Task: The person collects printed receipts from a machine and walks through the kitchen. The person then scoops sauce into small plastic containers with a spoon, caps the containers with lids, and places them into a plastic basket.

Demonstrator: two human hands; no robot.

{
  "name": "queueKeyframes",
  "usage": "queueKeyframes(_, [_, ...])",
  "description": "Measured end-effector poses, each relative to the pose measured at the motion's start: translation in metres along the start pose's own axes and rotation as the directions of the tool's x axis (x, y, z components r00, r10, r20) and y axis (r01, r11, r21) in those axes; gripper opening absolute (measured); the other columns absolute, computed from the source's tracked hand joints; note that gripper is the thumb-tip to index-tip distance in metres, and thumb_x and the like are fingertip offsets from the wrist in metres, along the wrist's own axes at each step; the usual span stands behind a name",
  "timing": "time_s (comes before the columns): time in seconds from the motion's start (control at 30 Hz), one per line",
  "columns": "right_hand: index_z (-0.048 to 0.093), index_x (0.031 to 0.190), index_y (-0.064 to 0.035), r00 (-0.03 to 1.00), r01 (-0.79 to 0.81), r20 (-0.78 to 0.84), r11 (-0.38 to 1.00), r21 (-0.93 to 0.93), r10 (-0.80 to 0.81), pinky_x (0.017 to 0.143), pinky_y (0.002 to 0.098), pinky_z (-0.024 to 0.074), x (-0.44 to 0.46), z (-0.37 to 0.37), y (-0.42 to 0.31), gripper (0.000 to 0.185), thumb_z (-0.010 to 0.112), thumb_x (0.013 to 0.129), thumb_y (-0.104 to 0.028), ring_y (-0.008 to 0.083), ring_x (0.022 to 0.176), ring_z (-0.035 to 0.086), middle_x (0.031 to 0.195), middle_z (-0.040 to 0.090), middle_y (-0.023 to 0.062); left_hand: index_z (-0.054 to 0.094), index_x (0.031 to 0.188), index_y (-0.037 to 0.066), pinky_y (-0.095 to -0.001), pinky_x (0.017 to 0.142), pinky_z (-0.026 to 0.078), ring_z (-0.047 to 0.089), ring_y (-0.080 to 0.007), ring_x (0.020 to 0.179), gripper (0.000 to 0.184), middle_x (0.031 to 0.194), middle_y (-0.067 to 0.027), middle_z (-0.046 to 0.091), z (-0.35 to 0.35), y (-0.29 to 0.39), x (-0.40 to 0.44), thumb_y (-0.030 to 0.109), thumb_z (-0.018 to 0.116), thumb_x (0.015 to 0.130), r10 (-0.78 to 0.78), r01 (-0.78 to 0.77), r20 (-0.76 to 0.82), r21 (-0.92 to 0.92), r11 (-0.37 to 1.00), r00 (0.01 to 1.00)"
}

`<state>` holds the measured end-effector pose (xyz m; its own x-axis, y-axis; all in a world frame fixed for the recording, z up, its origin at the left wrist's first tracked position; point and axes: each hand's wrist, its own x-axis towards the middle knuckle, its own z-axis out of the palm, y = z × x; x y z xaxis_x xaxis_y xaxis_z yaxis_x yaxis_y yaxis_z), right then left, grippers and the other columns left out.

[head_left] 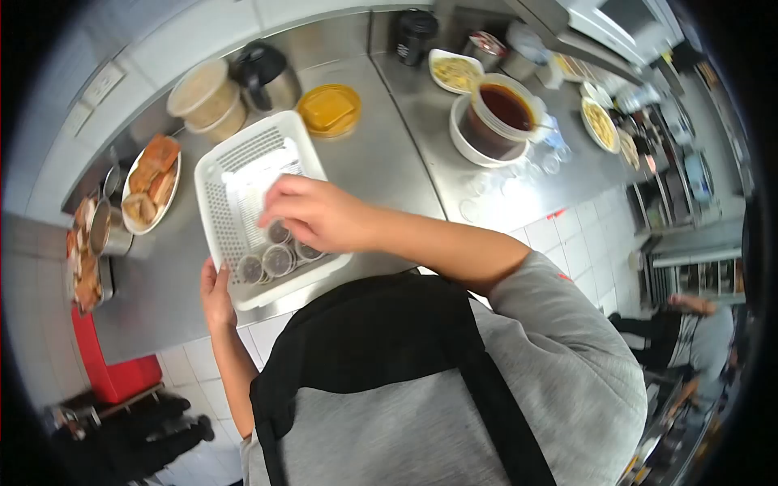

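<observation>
in the head view, a white plastic basket with perforated walls (212,212) sits on a grey steel counter (381,174), left of the frame's centre. small round see-through cups with dark contents (278,261) are grouped in the basket's lower end, nearest the person's black apron (377,336).

the right hand (322,215) reaches in over the basket from the right, fingers curled and bent downward, with a cup just below the fingertips; i cannot tell whether it is gripping one. the left hand (217,300), lower left of centre, has its fingers up against the basket's left rim; whether they are closed around it i cannot tell.

at upper left, above the basket, are stacked round beige tubs (207,95), a steel jug with a black top and handle (269,77), and a round yellow container (329,110). further left are a white oval dish of orange-brown chunks (152,185) and a steel pot (109,229).

at upper right, a see-through tub of dark red liquid (506,107) sits in a white round bowl (462,138), near a white dish of pale yellow food (455,73). another person in a grey top (707,340) shows at the right edge.
</observation>
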<state>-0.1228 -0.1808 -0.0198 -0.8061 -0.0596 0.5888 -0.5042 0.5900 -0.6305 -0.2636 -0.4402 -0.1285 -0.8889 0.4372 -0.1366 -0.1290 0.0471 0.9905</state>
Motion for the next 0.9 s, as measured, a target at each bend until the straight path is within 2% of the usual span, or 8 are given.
queueKeyframes(0.1, [0.064, 0.093, -0.0089, 0.981, -0.113, -0.166, 0.991, -0.066, 0.101, 0.068, 0.0287, 0.0492, -0.065, -0.030, -0.016, 0.027, 0.060, 0.073, 0.008, 0.0222, 0.080, 0.058, 0.091, 0.055, 0.0074, 0.050, 0.113, 0.000, -0.0290, 0.085, 0.042, 0.055, -0.0147, 0.093, 0.027, 0.102, -0.0078, 0.060, 0.002, -0.008, 0.013, 0.006, 0.054, 0.087, 0.035, -0.031, -0.050, 0.081, 0.996, 0.998])
queueKeyframes(0.17, [0.061, 0.093, -0.0064, 0.913, -0.347, -0.267, 0.931, -0.112, 0.308, 0.068, 0.0312, 0.0482, -0.115, -0.050, -0.015, 0.022, 0.060, 0.075, 0.005, 0.0242, 0.081, 0.058, 0.090, 0.055, 0.0079, 0.051, 0.108, 0.000, -0.0269, 0.083, 0.042, 0.055, -0.0138, 0.090, 0.023, 0.100, -0.0068, 0.060, 0.001, -0.003, 0.017, 0.003, 0.054, 0.085, 0.050, -0.046, -0.031, 0.126, 0.991, 0.998])
queueKeyframes(0.43, [0.062, 0.091, -0.0025, 0.445, -0.775, -0.807, 0.619, -0.129, 0.389, 0.060, 0.0234, 0.0493, -0.274, -0.154, 0.006, 0.021, 0.063, 0.072, 0.008, 0.0132, 0.067, 0.058, 0.082, 0.057, 0.0072, 0.053, 0.111, 0.000, -0.0276, 0.083, 0.043, 0.056, -0.0141, 0.090, 0.026, 0.104, -0.0077, 0.059, -0.040, -0.012, 0.044, 0.007, 0.057, 0.086, 0.112, -0.113, 0.018, 0.132, 0.985, 0.994])
queueKeyframes(0.53, [0.062, 0.092, -0.0021, 0.308, -0.785, -0.898, 0.617, -0.053, 0.315, 0.059, 0.0224, 0.0477, -0.310, -0.204, 0.024, 0.021, 0.065, 0.073, 0.006, 0.0099, 0.064, 0.055, 0.078, 0.055, 0.0051, 0.051, 0.115, -0.002, -0.0284, 0.083, 0.043, 0.055, -0.0158, 0.091, 0.032, 0.106, -0.0098, 0.057, -0.043, -0.005, 0.051, 0.011, 0.057, 0.087, 0.354, -0.259, -0.116, 0.483, 0.837, 0.928])
queueKeyframes(0.57, [0.062, 0.092, -0.0021, 0.267, -0.783, -0.918, 0.622, -0.028, 0.295, 0.059, 0.0222, 0.0475, -0.320, -0.221, 0.029, 0.020, 0.066, 0.073, 0.004, 0.0096, 0.064, 0.054, 0.078, 0.055, 0.0049, 0.051, 0.115, -0.001, -0.0286, 0.082, 0.043, 0.055, -0.0169, 0.093, 0.033, 0.108, -0.0108, 0.056, -0.034, 0.006, 0.049, 0.012, 0.058, 0.087, 0.518, -0.309, -0.090, 0.713, 0.629, 0.850])
queueKeyframes(0.63, [0.062, 0.092, -0.0033, 0.255, -0.828, -0.916, 0.560, -0.041, 0.311, 0.060, 0.0251, 0.0487, -0.325, -0.255, 0.028, 0.020, 0.065, 0.073, 0.003, 0.0130, 0.066, 0.056, 0.081, 0.056, 0.0069, 0.052, 0.116, 0.000, -0.0289, 0.081, 0.045, 0.054, -0.0190, 0.097, 0.034, 0.112, -0.0128, 0.054, 0.006, 0.059, 0.016, 0.015, 0.060, 0.086, 0.757, -0.235, 0.097, 0.969, 0.077, 0.646])
queueKeyframes(0.73, [0.062, 0.092, -0.0053, 0.390, -0.870, -0.863, 0.435, -0.231, 0.321, 0.065, 0.0312, 0.0498, -0.340, -0.302, 0.036, 0.020, 0.063, 0.072, 0.001, 0.0210, 0.071, 0.059, 0.089, 0.057, 0.0108, 0.055, 0.113, 0.002, -0.0304, 0.079, 0.046, 0.051, -0.0237, 0.103, 0.032, 0.115, -0.0143, 0.052, 0.090, 0.091, -0.019, 0.013, 0.061, 0.084, 0.673, -0.403, 0.005, 0.804, 0.438, 0.740])
queueKeyframes(0.9, [0.062, 0.092, -0.0092, 0.544, -0.815, -0.788, 0.406, -0.414, 0.288, 0.085, 0.0389, 0.0442, -0.366, -0.370, 0.067, 0.027, 0.061, 0.066, 0.000, 0.0339, 0.097, 0.052, 0.105, 0.055, 0.0154, 0.056, 0.113, 0.006, -0.0330, 0.077, 0.045, 0.051, -0.0258, 0.104, 0.037, 0.121, -0.0122, 0.049, 0.272, 0.076, -0.081, 0.004, 0.063, 0.076, 0.513, -0.702, 0.483, 0.547, 0.455, 0.709])
